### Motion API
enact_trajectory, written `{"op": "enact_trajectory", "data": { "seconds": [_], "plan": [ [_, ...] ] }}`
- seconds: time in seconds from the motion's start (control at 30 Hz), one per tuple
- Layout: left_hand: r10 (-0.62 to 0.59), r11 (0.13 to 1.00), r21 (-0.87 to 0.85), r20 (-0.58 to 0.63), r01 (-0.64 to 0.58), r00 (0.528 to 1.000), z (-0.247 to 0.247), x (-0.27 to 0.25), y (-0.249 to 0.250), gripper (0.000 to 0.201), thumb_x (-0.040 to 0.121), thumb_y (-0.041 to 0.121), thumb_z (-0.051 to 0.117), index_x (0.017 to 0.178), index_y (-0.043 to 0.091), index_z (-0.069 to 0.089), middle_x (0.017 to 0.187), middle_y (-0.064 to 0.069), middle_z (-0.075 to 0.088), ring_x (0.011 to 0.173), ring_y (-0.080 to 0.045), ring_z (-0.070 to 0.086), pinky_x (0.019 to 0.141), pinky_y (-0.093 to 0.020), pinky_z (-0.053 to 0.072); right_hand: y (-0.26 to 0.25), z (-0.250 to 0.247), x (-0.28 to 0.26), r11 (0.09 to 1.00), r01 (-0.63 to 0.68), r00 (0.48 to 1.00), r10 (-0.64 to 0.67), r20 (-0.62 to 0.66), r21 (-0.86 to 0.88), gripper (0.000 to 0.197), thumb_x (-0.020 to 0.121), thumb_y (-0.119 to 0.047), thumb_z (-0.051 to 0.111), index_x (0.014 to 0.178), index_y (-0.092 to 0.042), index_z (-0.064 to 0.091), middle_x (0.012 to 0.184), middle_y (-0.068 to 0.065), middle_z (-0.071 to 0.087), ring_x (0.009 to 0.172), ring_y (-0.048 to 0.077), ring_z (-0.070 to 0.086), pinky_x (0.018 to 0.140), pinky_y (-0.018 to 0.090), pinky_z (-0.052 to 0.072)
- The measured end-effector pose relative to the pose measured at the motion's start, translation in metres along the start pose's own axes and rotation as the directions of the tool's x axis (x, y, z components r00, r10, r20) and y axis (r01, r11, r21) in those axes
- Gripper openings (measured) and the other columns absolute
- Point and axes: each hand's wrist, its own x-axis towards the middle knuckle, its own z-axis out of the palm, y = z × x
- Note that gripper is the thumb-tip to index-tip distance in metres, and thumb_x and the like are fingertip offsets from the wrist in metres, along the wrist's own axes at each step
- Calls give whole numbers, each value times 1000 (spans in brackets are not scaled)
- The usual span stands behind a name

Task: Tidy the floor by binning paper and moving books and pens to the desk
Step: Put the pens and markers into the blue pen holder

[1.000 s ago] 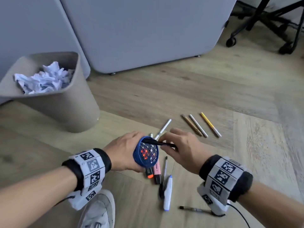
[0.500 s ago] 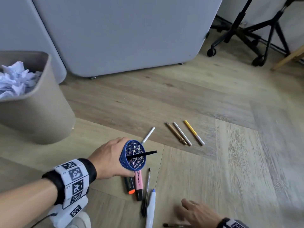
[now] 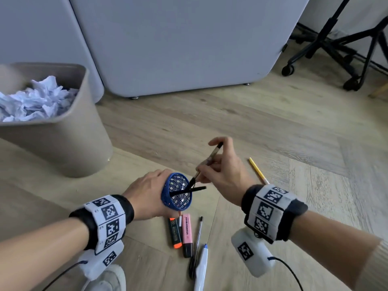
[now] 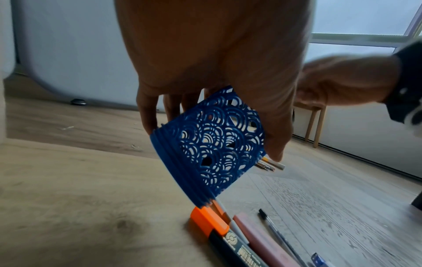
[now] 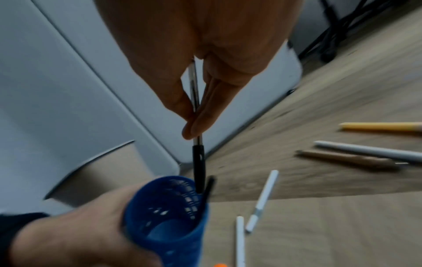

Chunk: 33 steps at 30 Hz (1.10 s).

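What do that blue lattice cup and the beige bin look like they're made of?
Blue cup: probably moulded plastic, matte, since its openwork scale pattern is uniform and light shows through the holes.
Beige bin: likely plastic too, with smooth, seamless, dull walls and rounded corners; it could be something else.

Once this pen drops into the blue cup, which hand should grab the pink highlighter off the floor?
Right. The left hand grips the blue cup, so it is occupied. The right hand only pinches the pen entering the cup and should be free after release. The pink highlighter lies just below both hands.
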Motion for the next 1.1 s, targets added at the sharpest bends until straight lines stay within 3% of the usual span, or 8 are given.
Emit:
{"op": "enact_trajectory", "data": {
  "seconds": [0.13, 0.27, 0.4, 0.47, 0.57, 0.8, 0.9, 1.1],
  "plan": [
    [-59, 997, -56, -37, 57, 998, -8, -6, -11, 66, 47, 59, 77, 102, 39, 45, 97, 18, 53, 93, -7, 55, 81, -28, 48, -4, 38, 20, 999, -31, 987, 34, 157, -22, 17, 94, -24, 58, 99, -7, 57, 90, 11, 72, 72, 18, 73, 70, 41, 61],
    [-158, 983, -104, -82, 149, 984, -9, -22, -47, 75, 41, 64, 75, 105, 39, 45, 102, 17, 57, 91, -9, 57, 77, -28, 48, 32, 46, 24, 974, -111, 992, 96, -82, -198, 31, 94, -44, 49, 92, -15, 59, 86, -1, 70, 65, 17, 67, 63, 39, 58],
    [-199, 979, -62, -91, 194, 976, 2, -37, -62, 83, 43, 64, 75, 115, 36, 45, 111, 12, 58, 100, -13, 57, 82, -26, 47, 98, 46, -7, 420, -93, 909, 405, 95, -903, 35, 94, -47, 44, 95, -15, 58, 86, 1, 57, 74, 19, 55, 62, 28, 43],
    [-203, 979, -31, -77, 201, 976, 9, -39, -63, 86, 45, 64, 75, 120, 35, 43, 115, 11, 57, 103, -13, 56, 84, -27, 47, 118, 49, -24, 330, -73, 854, 509, 112, -941, 41, 95, -50, 37, 92, -15, 58, 88, 4, 58, 76, 20, 55, 61, 26, 43],
    [-195, 981, 3, -62, 196, 979, 15, -39, -62, 89, 47, 67, 72, 123, 33, 41, 116, 10, 55, 103, -13, 55, 85, -30, 48, 136, 55, -30, 471, -214, 852, 519, 72, -856, 37, 95, -48, 35, 84, -17, 53, 90, 4, 62, 73, 18, 57, 64, 30, 51],
    [-215, 977, 5, -40, 215, 976, 17, -35, -69, 89, 47, 69, 72, 123, 35, 39, 118, 11, 55, 104, -12, 55, 85, -28, 49, 130, 69, -18, 447, -201, 866, 497, 55, -871, 35, 96, -42, 38, 75, -15, 49, 76, -2, 55, 62, 14, 52, 51, 22, 41],
    [-214, 977, -21, -37, 213, 976, 17, -34, -71, 89, 46, 69, 72, 123, 37, 39, 117, 12, 54, 102, -11, 54, 84, -26, 47, 109, 56, -1, 559, -333, 867, 499, -12, -760, 32, 96, -36, 45, 74, -14, 49, 72, -1, 53, 56, 10, 49, 49, 20, 45],
    [-233, 972, 5, -32, 233, 972, 20, -29, -69, 88, 45, 68, 69, 121, 34, 39, 113, 10, 53, 101, -15, 53, 88, -35, 48, 23, 33, 38, 914, -61, 969, -42, -242, -400, 20, 94, -26, 49, 87, -11, 59, 76, 0, 66, 63, 15, 61, 51, 25, 49]
  ]
}}
